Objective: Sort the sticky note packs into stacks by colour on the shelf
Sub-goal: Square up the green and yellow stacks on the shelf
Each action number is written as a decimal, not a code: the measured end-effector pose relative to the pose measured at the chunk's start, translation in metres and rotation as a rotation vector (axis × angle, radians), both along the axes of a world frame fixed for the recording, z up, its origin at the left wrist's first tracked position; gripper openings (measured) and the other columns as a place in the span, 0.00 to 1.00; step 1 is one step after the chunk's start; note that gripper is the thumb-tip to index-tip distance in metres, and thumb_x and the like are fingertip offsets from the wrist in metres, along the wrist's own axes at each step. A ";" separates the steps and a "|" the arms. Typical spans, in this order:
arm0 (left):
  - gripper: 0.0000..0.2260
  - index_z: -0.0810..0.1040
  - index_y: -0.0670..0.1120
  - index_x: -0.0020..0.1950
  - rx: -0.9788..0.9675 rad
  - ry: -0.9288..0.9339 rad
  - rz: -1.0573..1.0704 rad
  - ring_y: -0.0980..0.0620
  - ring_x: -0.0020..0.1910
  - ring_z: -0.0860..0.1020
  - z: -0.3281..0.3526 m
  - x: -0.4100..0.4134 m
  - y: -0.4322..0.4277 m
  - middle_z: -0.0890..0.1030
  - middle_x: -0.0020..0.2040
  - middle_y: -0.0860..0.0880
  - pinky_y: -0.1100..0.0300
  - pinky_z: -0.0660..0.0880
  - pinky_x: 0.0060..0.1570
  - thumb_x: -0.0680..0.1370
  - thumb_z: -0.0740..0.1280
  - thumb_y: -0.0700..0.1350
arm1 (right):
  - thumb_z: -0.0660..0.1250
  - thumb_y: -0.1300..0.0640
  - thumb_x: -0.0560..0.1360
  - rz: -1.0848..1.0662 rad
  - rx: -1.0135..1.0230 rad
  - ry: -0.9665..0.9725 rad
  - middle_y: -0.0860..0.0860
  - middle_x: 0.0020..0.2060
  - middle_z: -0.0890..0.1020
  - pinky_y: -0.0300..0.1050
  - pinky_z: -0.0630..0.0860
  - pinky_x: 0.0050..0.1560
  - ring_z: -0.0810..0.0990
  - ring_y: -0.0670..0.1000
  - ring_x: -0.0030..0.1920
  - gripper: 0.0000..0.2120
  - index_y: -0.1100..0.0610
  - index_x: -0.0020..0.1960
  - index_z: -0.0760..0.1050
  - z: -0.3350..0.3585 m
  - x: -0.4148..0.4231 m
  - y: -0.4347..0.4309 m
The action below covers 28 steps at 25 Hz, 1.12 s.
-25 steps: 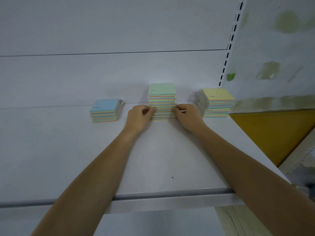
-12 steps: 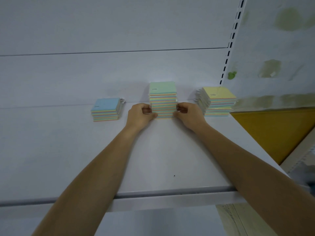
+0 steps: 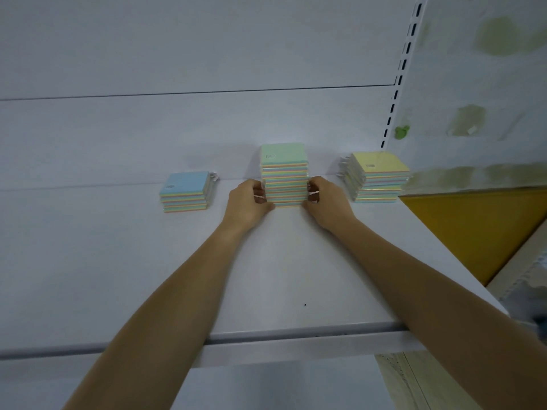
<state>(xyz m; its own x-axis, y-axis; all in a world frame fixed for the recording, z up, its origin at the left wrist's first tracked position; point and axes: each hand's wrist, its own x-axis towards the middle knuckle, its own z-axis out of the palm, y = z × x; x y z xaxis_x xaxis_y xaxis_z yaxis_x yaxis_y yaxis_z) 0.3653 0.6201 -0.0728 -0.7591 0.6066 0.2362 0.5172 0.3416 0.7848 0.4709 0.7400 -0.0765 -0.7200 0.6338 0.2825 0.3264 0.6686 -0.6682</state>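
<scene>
Three stacks of sticky note packs stand near the back of the white shelf. The green-topped stack in the middle is the tallest. My left hand grips its lower left side and my right hand grips its lower right side, fingers curled against the packs. A short blue-topped stack sits to the left, apart from my hands. To the right stands a yellow-topped stack, its packs slightly fanned.
The shelf's back panel rises just behind the stacks. A slotted upright runs up at the right rear. The shelf's front lip crosses under my forearms. A yellow board lies beyond the right edge.
Both hands have stayed on the sides of the green-topped stack, sliding it slightly toward the back panel. The blue and yellow stacks have not moved.
</scene>
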 end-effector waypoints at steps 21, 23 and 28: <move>0.23 0.68 0.41 0.67 0.069 -0.053 -0.176 0.45 0.62 0.74 0.051 0.112 0.099 0.73 0.65 0.41 0.61 0.69 0.57 0.74 0.68 0.41 | 0.60 0.60 0.76 -0.347 -0.219 0.414 0.57 0.65 0.72 0.41 0.67 0.57 0.71 0.54 0.64 0.20 0.59 0.67 0.66 0.036 0.101 0.066; 0.26 0.64 0.40 0.69 0.011 -0.181 -0.159 0.46 0.66 0.71 0.037 0.118 0.113 0.72 0.67 0.42 0.59 0.68 0.60 0.73 0.68 0.42 | 0.59 0.60 0.76 -0.306 -0.361 0.388 0.57 0.65 0.73 0.39 0.68 0.53 0.73 0.54 0.63 0.21 0.61 0.68 0.65 0.022 0.101 0.068; 0.24 0.66 0.37 0.68 0.055 -0.206 -0.046 0.42 0.59 0.77 0.002 0.114 0.128 0.76 0.63 0.38 0.50 0.72 0.62 0.74 0.67 0.41 | 0.58 0.66 0.75 -0.287 -0.374 0.386 0.55 0.59 0.79 0.36 0.67 0.49 0.77 0.51 0.57 0.18 0.60 0.64 0.70 0.007 0.101 0.081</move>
<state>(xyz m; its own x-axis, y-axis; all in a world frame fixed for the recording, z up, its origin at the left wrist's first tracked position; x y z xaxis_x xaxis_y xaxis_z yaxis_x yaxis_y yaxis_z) 0.4791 0.7477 -0.0708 -0.7666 0.6321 0.1127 0.3580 0.2751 0.8923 0.5719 0.8207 -0.0696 -0.3958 0.8941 0.2097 0.1463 0.2869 -0.9467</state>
